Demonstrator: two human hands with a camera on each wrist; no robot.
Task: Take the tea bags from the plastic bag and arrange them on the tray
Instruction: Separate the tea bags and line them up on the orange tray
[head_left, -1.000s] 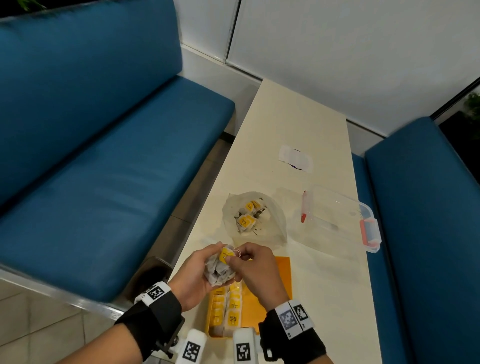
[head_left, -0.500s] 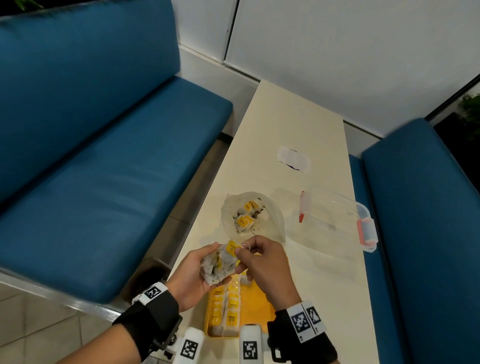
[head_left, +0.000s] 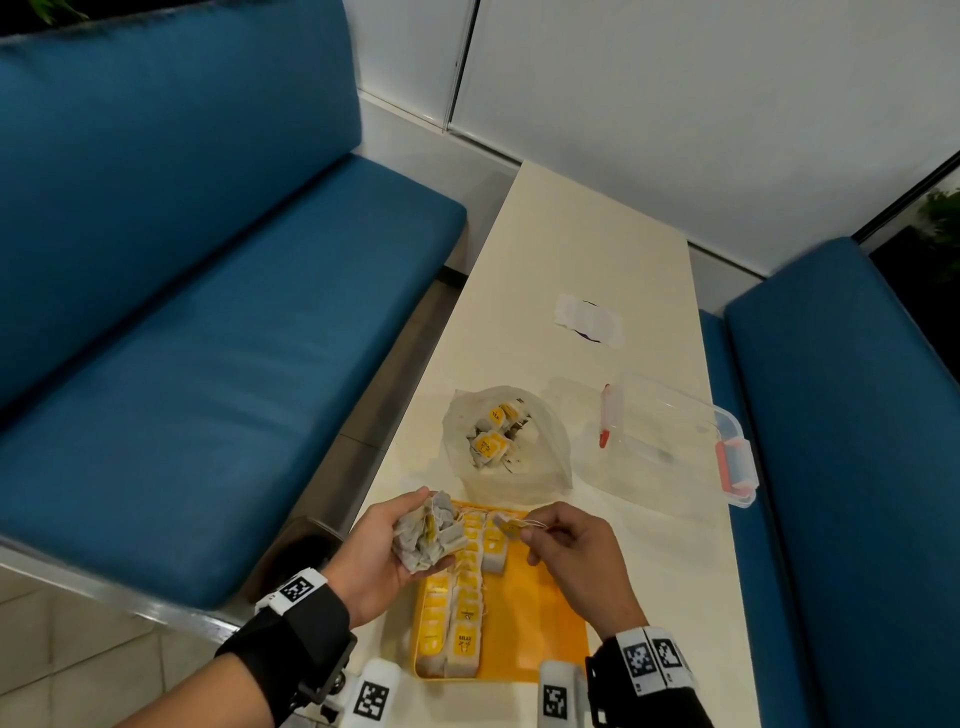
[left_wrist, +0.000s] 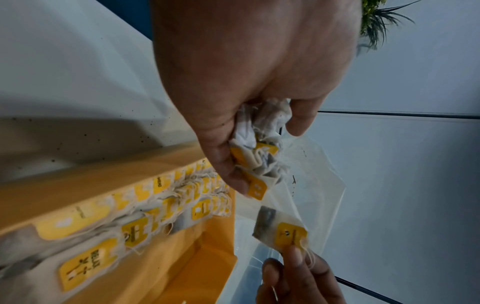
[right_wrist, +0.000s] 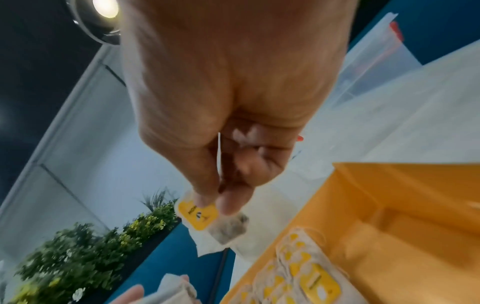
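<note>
**Two grips, one clump, one single bag**

Both grips are busy: my left hand (head_left: 382, 556) curls around a crumpled clump of tea bags (head_left: 426, 535), and my right hand (head_left: 569, 558) pinches a single tea bag (head_left: 506, 526) between thumb and fingertips (right_wrist: 228, 202), by its yellow tag end. How many bags sit in the clump I cannot count; in the left wrist view at least two yellow tags poke out of the soft, wrinkled white paper. The single bag hangs just above the far end of the yellow tray (head_left: 540, 623), apart from the clump, with thin pale string trailing by my fingers.

On the tray, which is smooth, rectangular plastic with a low rim, two rows of tea bags (head_left: 460, 603) lie along the left side, overlapping like shingles, each a flat paper pouch with a rounded yellow tag; the nearest one reads RELAX. The right half of the tray is bare.

One plastic bag (head_left: 506, 447), thin, translucent and creased, lies open on the cream desk (head_left: 587, 249) just beyond the tray, with a few more tea bags inside. To its right stands one clear, rounded-corner plastic container (head_left: 670, 441) with red clips. Farther up the desk lies one small white slip (head_left: 587, 319).
</note>
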